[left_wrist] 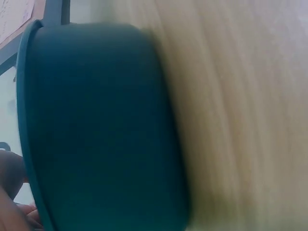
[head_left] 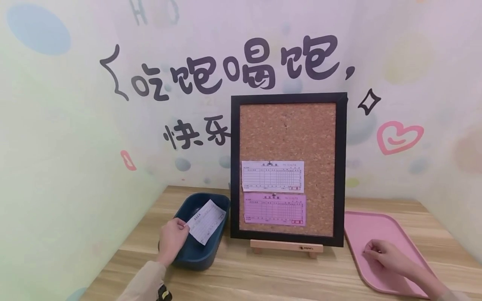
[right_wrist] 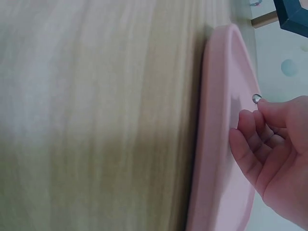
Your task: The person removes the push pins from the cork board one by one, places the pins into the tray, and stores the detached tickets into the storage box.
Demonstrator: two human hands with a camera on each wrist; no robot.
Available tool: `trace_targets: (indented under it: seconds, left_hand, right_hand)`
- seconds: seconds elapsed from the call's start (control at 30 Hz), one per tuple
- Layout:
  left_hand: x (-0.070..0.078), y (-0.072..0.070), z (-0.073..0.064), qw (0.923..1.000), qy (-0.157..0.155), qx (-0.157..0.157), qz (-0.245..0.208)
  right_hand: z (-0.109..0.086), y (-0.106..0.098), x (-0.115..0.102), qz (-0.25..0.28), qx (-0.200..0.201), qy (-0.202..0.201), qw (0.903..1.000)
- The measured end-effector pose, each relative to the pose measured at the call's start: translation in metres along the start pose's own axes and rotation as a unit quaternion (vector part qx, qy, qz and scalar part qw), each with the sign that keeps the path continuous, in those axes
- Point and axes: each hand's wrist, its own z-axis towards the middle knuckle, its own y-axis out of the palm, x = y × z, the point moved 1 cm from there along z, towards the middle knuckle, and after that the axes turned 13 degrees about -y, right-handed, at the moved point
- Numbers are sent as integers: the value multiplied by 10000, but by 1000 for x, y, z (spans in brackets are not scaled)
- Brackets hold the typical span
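One white printed form (head_left: 208, 221) is pinched at its edge in the left grip (head_left: 174, 238), extending right of the fingers over the opening of the dark blue bin (head_left: 196, 264), whose wall lies just beside that hand. The right grip (head_left: 388, 254) is narrow, holding a small shiny metal piece (right_wrist: 256, 98) at the thumb tip above the pink tray (head_left: 376, 223). Between both grips and farther back, a black-framed corkboard (head_left: 290, 133) stands on the surface (head_left: 260, 284), bearing a white slip (head_left: 273, 177) above a purple slip (head_left: 275, 211).
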Motion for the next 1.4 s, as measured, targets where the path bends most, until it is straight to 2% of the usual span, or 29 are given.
trace_targets:
  seconds: [0.33,0.6,0.83,0.93,1.4]
  left_hand:
    - [-5,5,-5,9991,17,-425,89]
    - [-6,7,-4,9993,56,-339,170]
    - [-8,9,0,9997,-165,-167,-91]
    - [-9,9,1,9996,-222,-130,-98]
    - [-12,11,4,9984,-188,-499,-161]
  right_hand:
    - [-2,4,4,103,-122,9,9999]
    - [-2,3,4,288,-187,142,9993]
    - [-3,5,4,302,-185,386,9986]
    - [-3,6,4,249,-154,374,9989]
    - [-3,6,2,71,-101,292,9995]
